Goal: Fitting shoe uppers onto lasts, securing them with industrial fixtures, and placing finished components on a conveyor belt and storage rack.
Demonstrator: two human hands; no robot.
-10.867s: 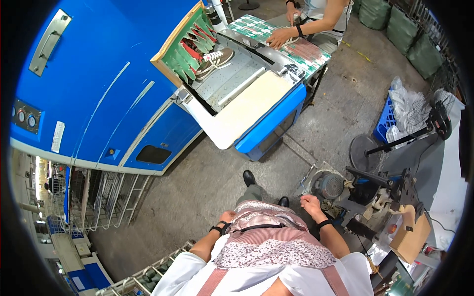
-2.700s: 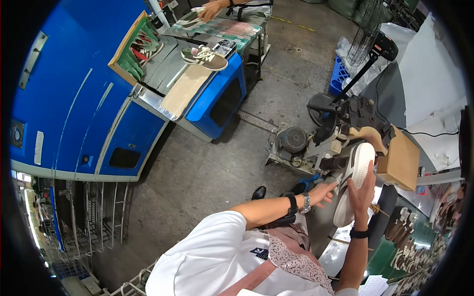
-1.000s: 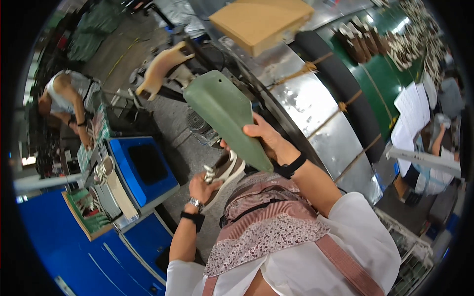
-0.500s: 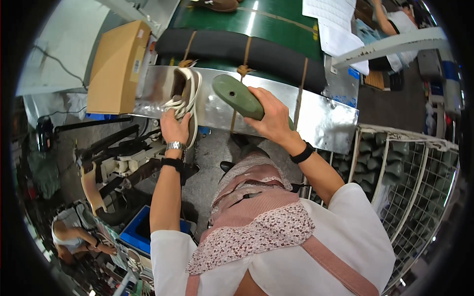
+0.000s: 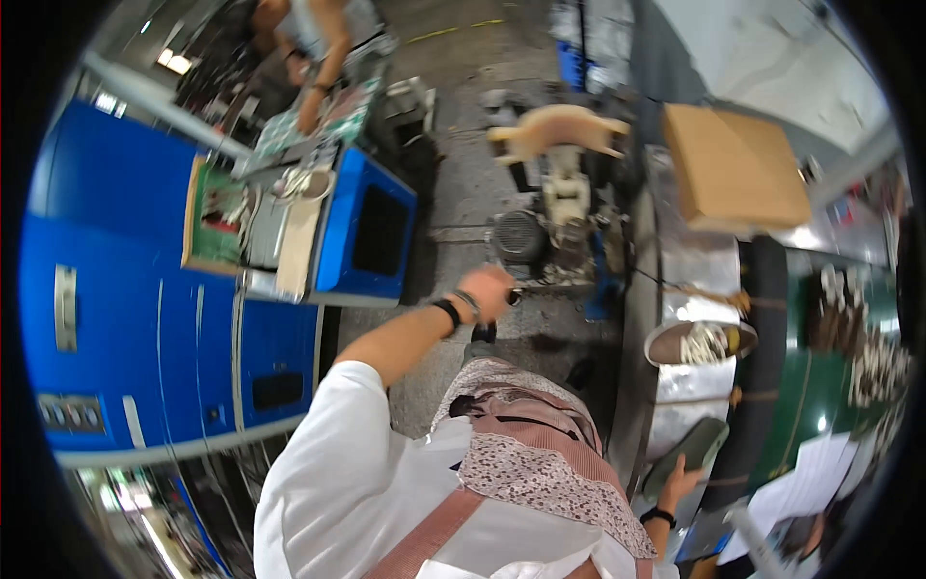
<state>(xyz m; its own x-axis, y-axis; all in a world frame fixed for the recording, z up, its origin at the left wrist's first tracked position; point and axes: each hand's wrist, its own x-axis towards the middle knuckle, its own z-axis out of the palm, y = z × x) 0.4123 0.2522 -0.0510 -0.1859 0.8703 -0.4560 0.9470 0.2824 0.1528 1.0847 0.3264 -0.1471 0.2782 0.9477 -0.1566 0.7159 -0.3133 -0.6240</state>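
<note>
My right hand [image 5: 681, 481], at the lower right by the metal ledge, grips a dark green shoe last [image 5: 709, 442]. Farther along that ledge [image 5: 680, 390] lies a brown low shoe [image 5: 702, 343] with white laces and a pale sole edge, apart from both hands. My left hand [image 5: 487, 292] is out over the floor in front of me, near a grey motor. Its fingers look curled, but they are smeared and partly hidden, so what they hold, if anything, does not show.
A machine with a finned motor [image 5: 519, 237] stands ahead on the floor. To the left are a blue cabinet [image 5: 125, 280] and a blue-framed bench [image 5: 367, 227] bearing shoes. A cardboard box [image 5: 738, 166] sits beyond the shoe. Right lies a green conveyor [image 5: 801, 391]. A co-worker [image 5: 333, 39] works behind the bench.
The view has swung left, bringing the blue cabinet and bench in. My left hand has let go of the brown shoe and moved away from the ledge. My right hand still grips the last.
</note>
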